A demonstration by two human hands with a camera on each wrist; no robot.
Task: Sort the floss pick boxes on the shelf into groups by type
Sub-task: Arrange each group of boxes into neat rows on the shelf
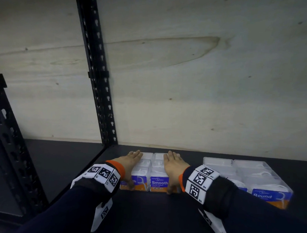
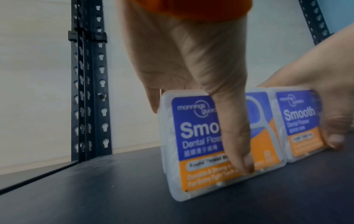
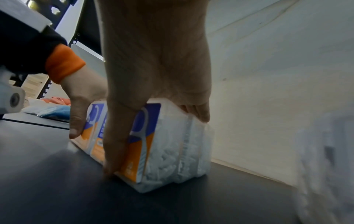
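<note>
Two rows of clear floss pick boxes with blue-and-orange "Smooth" labels stand side by side on the dark shelf [image 1: 152,216]. My left hand [image 1: 131,167] holds the left Smooth row [image 1: 141,184]: fingers lie along its top and the thumb [image 2: 237,144] presses the front label. My right hand [image 1: 172,170] holds the right Smooth row [image 1: 159,183] in the same way, thumb [image 3: 116,144] down the front of the box [image 3: 153,136]. In the left wrist view both front boxes [image 2: 197,136] [image 2: 300,121] touch each other. A block of "Round" boxes [image 1: 262,195] stands apart to the right.
A black perforated upright [image 1: 97,77] rises just left of the Smooth rows. A plywood back panel [image 1: 204,83] closes the shelf behind the boxes. Bare dark shelf lies in front of the boxes and in the gap between the two groups.
</note>
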